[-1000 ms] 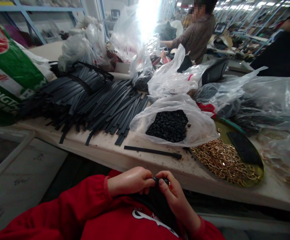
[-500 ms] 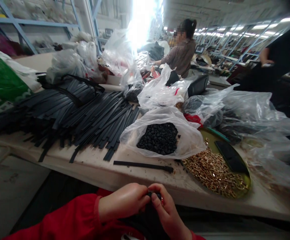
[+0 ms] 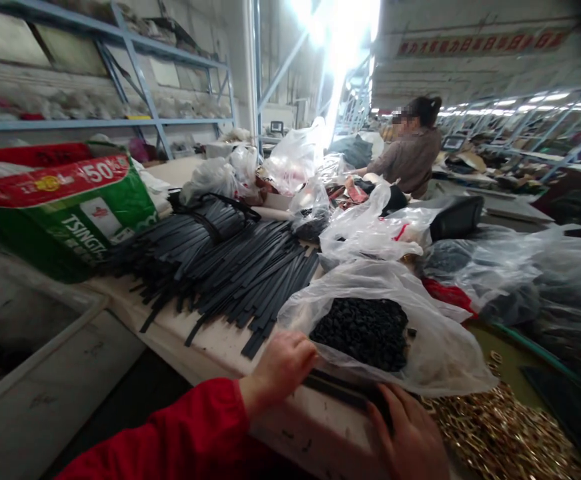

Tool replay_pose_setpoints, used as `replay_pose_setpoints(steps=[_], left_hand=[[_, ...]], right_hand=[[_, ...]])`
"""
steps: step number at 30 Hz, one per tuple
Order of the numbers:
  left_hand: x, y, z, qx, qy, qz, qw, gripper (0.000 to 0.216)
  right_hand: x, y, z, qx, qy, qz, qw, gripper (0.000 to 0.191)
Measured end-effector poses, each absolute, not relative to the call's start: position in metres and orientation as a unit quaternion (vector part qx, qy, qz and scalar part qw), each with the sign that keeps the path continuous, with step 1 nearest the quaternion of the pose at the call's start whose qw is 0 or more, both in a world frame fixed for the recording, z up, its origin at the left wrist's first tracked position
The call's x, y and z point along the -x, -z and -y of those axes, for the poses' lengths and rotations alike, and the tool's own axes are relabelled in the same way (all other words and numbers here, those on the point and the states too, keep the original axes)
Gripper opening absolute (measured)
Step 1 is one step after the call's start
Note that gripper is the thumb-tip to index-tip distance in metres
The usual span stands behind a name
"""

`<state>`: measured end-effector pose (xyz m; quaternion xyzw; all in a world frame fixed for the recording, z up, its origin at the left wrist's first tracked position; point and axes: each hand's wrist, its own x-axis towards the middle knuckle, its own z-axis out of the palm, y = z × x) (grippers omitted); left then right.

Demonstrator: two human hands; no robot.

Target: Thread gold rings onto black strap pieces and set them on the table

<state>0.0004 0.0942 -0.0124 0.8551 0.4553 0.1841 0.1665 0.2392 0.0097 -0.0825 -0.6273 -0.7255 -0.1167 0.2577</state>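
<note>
My left hand (image 3: pixel 283 363) reaches onto the table edge, its fingers curled down over the left end of a single black strap (image 3: pixel 340 392). My right hand (image 3: pixel 410 437) lies over the strap's right end, with the fingers closed on it. Just behind the strap stands an open clear bag (image 3: pixel 435 363) filled with small black pieces (image 3: pixel 365 333). To the right lies a heap of gold metal rings (image 3: pixel 495 433) on a round tray. Both of my sleeves are red.
A large pile of black straps (image 3: pixel 230 267) covers the table's left half. A green printed sack (image 3: pixel 70 207) lies beyond it. Several plastic bags (image 3: pixel 370 233) crowd the back. A person (image 3: pixel 410 153) works at the far end. A grey bin (image 3: pixel 35 373) stands at the left.
Both hands have left my lap, where they pinched a small black piece, and moved up onto the strap at the table edge. My view has tilted up and moved closer.
</note>
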Motion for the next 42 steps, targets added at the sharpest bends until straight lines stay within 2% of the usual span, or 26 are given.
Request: replay_pose_setpoints(steps=[2, 4, 11, 15, 18, 20, 22, 23, 25, 28, 31, 33, 36, 38, 40, 42], left_hand=[[0.023, 0.001, -0.116, -0.795, -0.16, -0.568, 0.139, 0.022], [0.038, -0.006, -0.143, -0.766, -0.147, -0.612, 0.132, 0.022], [0.028, 0.008, -0.195, -0.7, -0.105, -0.681, 0.189, 0.027], [0.038, 0.001, -0.189, -0.676, -0.144, -0.68, 0.245, 0.017], [0.043, -0.014, -0.168, -0.667, -0.205, -0.649, 0.305, 0.009], [0.038, -0.022, -0.14, -0.658, -0.244, -0.616, 0.357, 0.012], [0.028, -0.026, -0.102, -0.648, -0.27, -0.571, 0.426, 0.015], [0.022, -0.026, -0.082, -0.634, -0.282, -0.544, 0.471, 0.013], [0.01, -0.022, -0.042, -0.528, -0.344, -0.436, 0.642, 0.016], [-0.002, -0.009, 0.001, -0.401, -0.359, -0.391, 0.746, 0.028], [-0.006, -0.003, 0.017, -0.364, -0.291, -0.377, 0.801, 0.033], [-0.006, -0.008, 0.013, -0.454, -0.23, -0.349, 0.787, 0.033], [-0.005, -0.022, -0.009, -0.641, -0.243, -0.371, 0.626, 0.024], [-0.006, -0.028, -0.028, -0.684, -0.225, -0.399, 0.567, 0.021], [-0.01, -0.028, -0.045, -0.681, -0.141, -0.394, 0.601, 0.02], [-0.014, -0.025, -0.056, -0.618, -0.068, -0.378, 0.686, 0.021]], right_hand=[[-0.24, 0.092, -0.008, 0.613, 0.146, 0.731, 0.26, 0.046], [-0.239, 0.097, -0.007, 0.606, 0.167, 0.728, 0.275, 0.047], [-0.246, 0.094, 0.004, 0.584, 0.185, 0.721, 0.322, 0.037], [-0.242, 0.085, 0.02, 0.573, 0.149, 0.726, 0.351, 0.032], [-0.221, 0.068, 0.029, 0.589, 0.05, 0.708, 0.386, 0.027], [-0.2, 0.053, 0.032, 0.6, -0.07, 0.681, 0.415, 0.025], [-0.178, 0.037, 0.031, 0.605, -0.215, 0.622, 0.448, 0.034], [-0.168, 0.03, 0.029, 0.599, -0.285, 0.583, 0.469, 0.041], [-0.154, 0.019, 0.026, 0.581, -0.392, 0.513, 0.497, 0.043], [-0.15, 0.01, 0.022, 0.571, -0.472, 0.454, 0.495, 0.034], [-0.163, 0.008, 0.019, 0.586, -0.49, 0.427, 0.484, 0.032], [-0.174, 0.009, 0.015, 0.6, -0.487, 0.411, 0.484, 0.03], [-0.186, 0.009, 0.009, 0.598, -0.505, 0.412, 0.467, 0.029], [-0.19, 0.006, 0.003, 0.583, -0.527, 0.423, 0.451, 0.027], [-0.194, 0.0, -0.007, 0.579, -0.533, 0.443, 0.43, 0.027], [-0.201, -0.005, -0.022, 0.604, -0.487, 0.488, 0.401, 0.03]])
